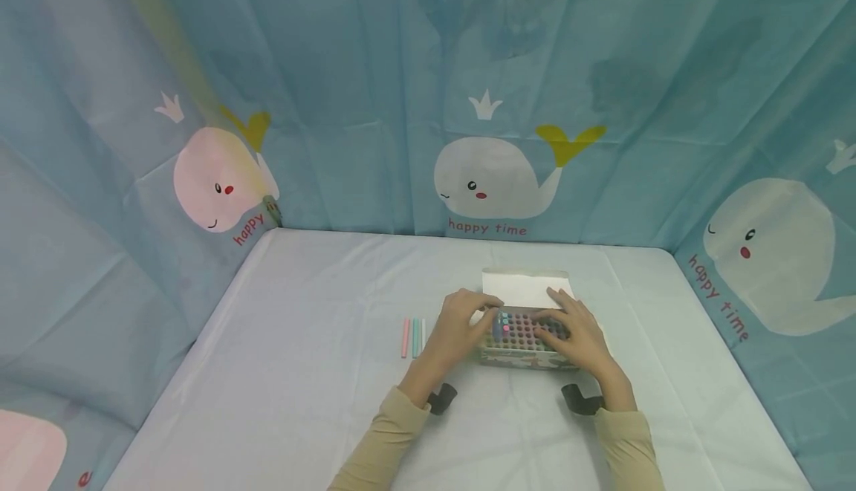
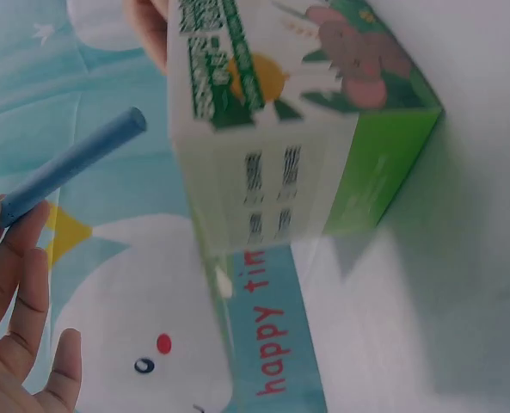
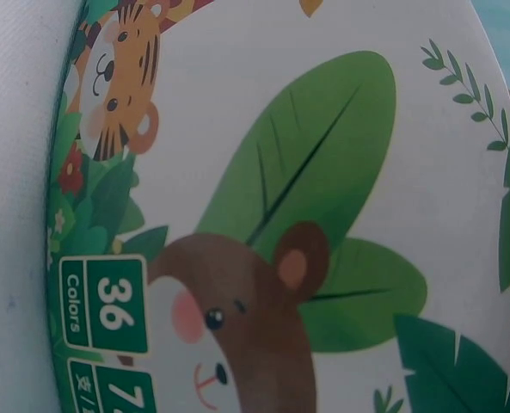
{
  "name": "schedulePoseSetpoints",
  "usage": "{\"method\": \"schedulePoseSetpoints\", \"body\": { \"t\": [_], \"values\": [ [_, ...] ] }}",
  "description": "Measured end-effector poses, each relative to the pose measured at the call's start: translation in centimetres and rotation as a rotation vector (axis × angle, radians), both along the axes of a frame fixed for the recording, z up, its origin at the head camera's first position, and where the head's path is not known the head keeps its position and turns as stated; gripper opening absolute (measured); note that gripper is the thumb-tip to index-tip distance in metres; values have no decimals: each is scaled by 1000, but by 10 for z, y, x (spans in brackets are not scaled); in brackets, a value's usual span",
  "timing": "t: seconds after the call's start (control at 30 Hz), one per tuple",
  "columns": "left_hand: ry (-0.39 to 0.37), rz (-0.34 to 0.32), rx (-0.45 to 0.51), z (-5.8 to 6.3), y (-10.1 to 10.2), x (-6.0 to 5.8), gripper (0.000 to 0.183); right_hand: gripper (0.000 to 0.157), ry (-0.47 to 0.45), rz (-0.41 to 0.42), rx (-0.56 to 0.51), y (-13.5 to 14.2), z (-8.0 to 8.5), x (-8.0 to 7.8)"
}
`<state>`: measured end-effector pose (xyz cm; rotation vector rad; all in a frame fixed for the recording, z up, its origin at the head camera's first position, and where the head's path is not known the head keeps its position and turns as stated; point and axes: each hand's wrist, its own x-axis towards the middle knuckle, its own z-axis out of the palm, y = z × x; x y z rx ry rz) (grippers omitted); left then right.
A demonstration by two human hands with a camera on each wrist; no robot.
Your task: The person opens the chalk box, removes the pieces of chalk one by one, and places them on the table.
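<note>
My left hand [image 1: 460,322] pinches a blue chalk stick [image 2: 74,163] between thumb and fingertips, at the left end of a printed cardboard box [image 1: 528,359]. The stick is tilted and its far end is free. Inside the box, a grid of chalk sticks [image 1: 518,336] shows only round ends, pink and blue ones among darker ones. Over the right half of that grid lies my right hand [image 1: 576,329], fingers bent and spread, with nothing visible between thumb and index finger. Whether its fingertips touch the chalk is unclear; the box side fills most of the right wrist view.
A pink chalk stick [image 1: 405,338], teal chalk [image 1: 415,338] and a white stick [image 1: 423,333] lie side by side left of the box. The box's white lid [image 1: 524,288] is folded back behind it. A whale-print curtain [image 1: 361,164] borders the white-covered table [image 1: 301,372].
</note>
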<state>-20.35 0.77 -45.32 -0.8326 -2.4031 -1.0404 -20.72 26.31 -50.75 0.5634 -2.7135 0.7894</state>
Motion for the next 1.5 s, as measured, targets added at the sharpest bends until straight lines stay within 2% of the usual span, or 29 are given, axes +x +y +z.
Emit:
{"method": "schedulePoseSetpoints", "body": {
  "t": [0.23, 0.43, 0.63, 0.83, 1.2, 1.5],
  "values": [
    [-10, 42, 64, 2, -19, -4, 12, 24, -7, -7, 10, -1, 0, 0],
    [-71, 111, 44, 0, -36, -7, 11, 23, -13, -5, 4, -1, 0, 1],
    [-101, 163, 50, -1, -55, -12, 8, 23, -15, -7, 7, -1, 1, 1],
    [-139, 188, 55, -5, -76, -18, 7, 23, -21, -14, 9, -2, 2, 3],
    [-333, 265, 20, -15, -111, -25, 10, 22, -21, -11, 13, -2, 3, 1],
    [-452, 371, -68, -34, -129, -28, 10, 23, -24, -10, 12, -1, 3, 2]
  ]
}}
